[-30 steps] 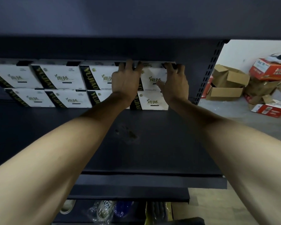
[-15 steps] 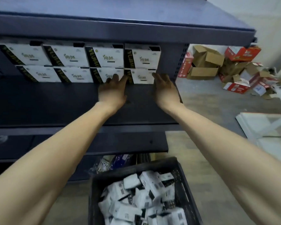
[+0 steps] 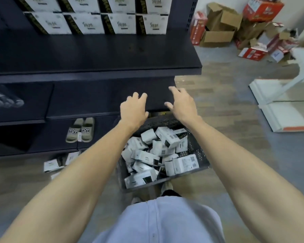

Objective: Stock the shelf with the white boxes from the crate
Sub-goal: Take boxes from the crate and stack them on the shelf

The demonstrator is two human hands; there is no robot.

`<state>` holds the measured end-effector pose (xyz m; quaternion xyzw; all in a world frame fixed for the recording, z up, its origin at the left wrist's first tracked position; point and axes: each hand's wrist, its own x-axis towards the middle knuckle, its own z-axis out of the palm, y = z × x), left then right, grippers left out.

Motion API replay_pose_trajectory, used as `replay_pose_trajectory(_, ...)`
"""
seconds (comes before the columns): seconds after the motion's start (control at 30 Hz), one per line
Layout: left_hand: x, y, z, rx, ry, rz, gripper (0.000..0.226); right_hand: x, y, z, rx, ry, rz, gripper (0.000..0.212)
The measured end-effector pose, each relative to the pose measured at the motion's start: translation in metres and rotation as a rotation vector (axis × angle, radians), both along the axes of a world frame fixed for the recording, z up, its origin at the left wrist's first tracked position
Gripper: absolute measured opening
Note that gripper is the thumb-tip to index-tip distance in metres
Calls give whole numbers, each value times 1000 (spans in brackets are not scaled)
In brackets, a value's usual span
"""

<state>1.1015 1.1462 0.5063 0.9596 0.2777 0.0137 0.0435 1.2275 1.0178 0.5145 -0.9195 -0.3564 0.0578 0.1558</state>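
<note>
Nearest, one crate (image 3: 198,153) on the floor (image 3: 235,120), heaped with white boxes (image 3: 165,155) lying every way up: well over a dozen, too jumbled to count exactly. Likely to crush a corner if grabbed blind from such a heap, and easy to drag a neighbour over the crate wall while lifting one out. Just left of the crate, about three loose boxes (image 3: 53,164) on the floor, partly out of sight; could be stepped on or forgotten. Above the crate's far rim, two hands, left hand (image 3: 133,109) and right hand (image 3: 182,104), apart from each other, fingers spread and loosely bent, gripping nothing. Could rap knuckles on the lower shelf (image 3: 95,97) right behind them when reaching down. Further left, one pair of slippers (image 3: 81,130) beneath that lower shelf, out of the way. Beyond, one wide dark shelf (image 3: 95,55), bare at the front, with eight stocked boxes (image 3: 119,23) at its back: two layers of four, upper layer cut by the frame edge, perhaps more out of view to the left. Might topple if shoved hard by a newcomer, or lose the neat row if joined by one set down crooked. Farthest right, a heap of cartons (image 3: 218,32), at least six, not countable for sure.
</note>
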Motion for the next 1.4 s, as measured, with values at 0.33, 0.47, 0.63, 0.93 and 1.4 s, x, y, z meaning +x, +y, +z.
replay_pose_trajectory(0.33,-21,-75,-67,-119,188,78,47,-26,-48,-81,-155,193,36,50)
replay_pose_trajectory(0.47,-19,-79,-88,-176,219,164,42,-10,-74,-107,-239,256,58,53)
replay_pose_trajectory(0.63,-21,-88,-113,-233,318,277,51,15,-96,-135,-339,326,104,58)
replay_pose_trajectory(0.93,-53,-118,-148,-348,418,497,50,44,-105,-171,-438,374,212,56)
replay_pose_trajectory(1.4,-58,-80,-216,-302,536,212,48,-11,-68,-233,-497,446,289,55)
